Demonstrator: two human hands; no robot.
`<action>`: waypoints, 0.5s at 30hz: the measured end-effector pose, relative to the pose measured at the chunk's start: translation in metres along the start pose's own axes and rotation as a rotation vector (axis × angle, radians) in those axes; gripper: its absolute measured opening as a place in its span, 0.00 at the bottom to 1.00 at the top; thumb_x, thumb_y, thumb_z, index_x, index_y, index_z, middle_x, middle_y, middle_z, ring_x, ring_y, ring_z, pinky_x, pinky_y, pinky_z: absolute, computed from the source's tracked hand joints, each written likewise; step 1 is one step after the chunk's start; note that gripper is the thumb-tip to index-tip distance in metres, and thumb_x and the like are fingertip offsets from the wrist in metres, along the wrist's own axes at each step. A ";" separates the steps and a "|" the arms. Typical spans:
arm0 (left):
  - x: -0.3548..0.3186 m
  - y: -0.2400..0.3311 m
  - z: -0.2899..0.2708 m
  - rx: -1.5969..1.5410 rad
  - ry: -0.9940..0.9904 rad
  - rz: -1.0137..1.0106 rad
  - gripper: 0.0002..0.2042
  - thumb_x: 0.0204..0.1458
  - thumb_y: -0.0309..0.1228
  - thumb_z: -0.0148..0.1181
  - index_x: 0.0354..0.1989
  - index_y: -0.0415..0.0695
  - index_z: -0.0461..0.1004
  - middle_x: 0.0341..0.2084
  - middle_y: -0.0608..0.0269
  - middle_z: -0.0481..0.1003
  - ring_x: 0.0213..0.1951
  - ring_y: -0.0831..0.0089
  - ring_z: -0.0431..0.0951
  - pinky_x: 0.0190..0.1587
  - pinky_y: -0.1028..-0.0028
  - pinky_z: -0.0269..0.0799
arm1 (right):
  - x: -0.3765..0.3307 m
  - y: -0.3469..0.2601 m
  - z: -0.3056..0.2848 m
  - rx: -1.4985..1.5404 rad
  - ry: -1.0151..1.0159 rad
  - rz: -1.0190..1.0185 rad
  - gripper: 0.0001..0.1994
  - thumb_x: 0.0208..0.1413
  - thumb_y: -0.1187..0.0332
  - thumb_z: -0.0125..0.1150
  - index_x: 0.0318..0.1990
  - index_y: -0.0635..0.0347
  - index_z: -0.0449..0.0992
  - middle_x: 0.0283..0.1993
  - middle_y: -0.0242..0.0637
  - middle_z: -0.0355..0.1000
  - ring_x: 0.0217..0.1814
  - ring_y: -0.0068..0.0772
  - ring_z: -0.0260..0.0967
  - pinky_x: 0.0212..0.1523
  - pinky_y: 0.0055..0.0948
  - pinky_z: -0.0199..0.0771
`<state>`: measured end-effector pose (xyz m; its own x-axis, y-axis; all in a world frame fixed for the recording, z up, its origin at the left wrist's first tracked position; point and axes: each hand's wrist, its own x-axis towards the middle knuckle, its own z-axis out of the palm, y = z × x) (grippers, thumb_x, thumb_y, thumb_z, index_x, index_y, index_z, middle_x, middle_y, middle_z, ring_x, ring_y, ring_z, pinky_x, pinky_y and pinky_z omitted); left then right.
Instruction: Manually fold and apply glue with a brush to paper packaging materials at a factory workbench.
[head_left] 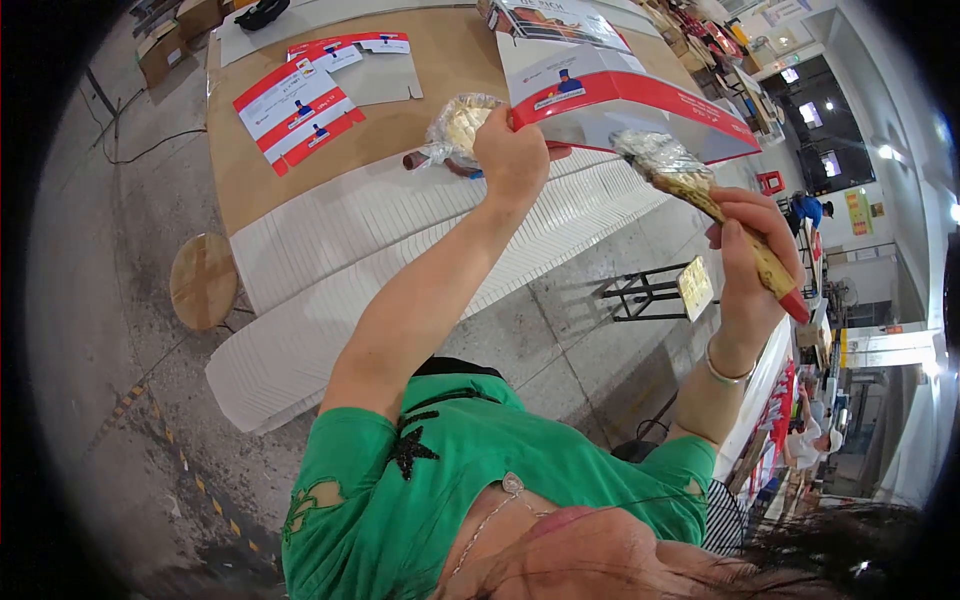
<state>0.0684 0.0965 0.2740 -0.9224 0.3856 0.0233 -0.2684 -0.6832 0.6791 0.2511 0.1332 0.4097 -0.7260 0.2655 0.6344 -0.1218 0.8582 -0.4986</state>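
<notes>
My left hand is closed on the near left edge of a red and white printed cardboard sheet, raised with its near part folded up. In my right hand is a brush with a yellowish, stained handle and a red end. The brush's head looks wrapped in clear, shiny film and lies just in front of the sheet's grey side; whether it touches cannot be told. Behind my left wrist, a bundle in clear plastic rests on the table, with a dark brown stick end poking out.
Flat printed sheets lie on the brown-topped table. Long fanned rows of white card line its near side. A round wooden stool stands left; another stool is on the right. Other people are far right.
</notes>
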 end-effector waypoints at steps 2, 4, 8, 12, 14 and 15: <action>-0.003 0.001 0.003 -0.023 0.003 0.018 0.11 0.47 0.18 0.43 0.38 0.27 0.69 0.32 0.49 0.74 0.28 0.63 0.79 0.25 0.72 0.80 | -0.001 0.003 0.001 0.049 0.044 0.015 0.06 0.45 0.81 0.57 0.34 0.68 0.73 0.39 0.40 0.73 0.40 0.27 0.70 0.43 0.22 0.68; -0.006 0.000 0.007 -0.050 -0.004 0.035 0.11 0.47 0.18 0.43 0.38 0.27 0.69 0.32 0.49 0.74 0.28 0.63 0.79 0.25 0.72 0.80 | 0.001 0.014 0.010 -0.151 -0.045 -0.135 0.06 0.45 0.80 0.57 0.34 0.67 0.73 0.38 0.40 0.73 0.39 0.29 0.71 0.42 0.23 0.69; -0.011 0.005 0.012 -0.012 0.016 0.069 0.12 0.44 0.17 0.43 0.38 0.28 0.69 0.31 0.49 0.74 0.28 0.65 0.78 0.25 0.71 0.80 | 0.008 0.021 0.032 -0.194 -0.079 -0.214 0.07 0.44 0.80 0.59 0.33 0.65 0.72 0.37 0.41 0.73 0.37 0.35 0.71 0.40 0.25 0.69; -0.010 0.003 0.010 -0.010 0.034 0.118 0.14 0.42 0.16 0.43 0.39 0.28 0.69 0.31 0.50 0.74 0.29 0.66 0.78 0.26 0.71 0.80 | 0.012 0.021 0.035 -0.235 -0.192 -0.236 0.08 0.43 0.81 0.59 0.33 0.65 0.72 0.37 0.41 0.72 0.37 0.37 0.71 0.39 0.26 0.70; -0.015 0.009 0.011 0.018 0.009 0.102 0.15 0.41 0.16 0.43 0.39 0.29 0.69 0.31 0.50 0.74 0.29 0.66 0.78 0.26 0.71 0.80 | 0.014 0.021 0.032 -0.234 -0.168 -0.233 0.08 0.43 0.81 0.59 0.33 0.65 0.72 0.36 0.42 0.72 0.36 0.37 0.71 0.38 0.27 0.70; -0.014 0.009 0.010 0.016 0.011 0.101 0.15 0.41 0.16 0.43 0.39 0.29 0.69 0.31 0.50 0.74 0.29 0.66 0.78 0.26 0.71 0.80 | 0.014 0.019 0.032 -0.232 -0.138 -0.231 0.08 0.42 0.81 0.59 0.33 0.65 0.71 0.36 0.42 0.72 0.36 0.38 0.71 0.38 0.27 0.70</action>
<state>0.0817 0.0915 0.2872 -0.9476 0.3082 0.0845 -0.1694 -0.7085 0.6850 0.2169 0.1389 0.3901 -0.7839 0.0045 0.6208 -0.1481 0.9697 -0.1942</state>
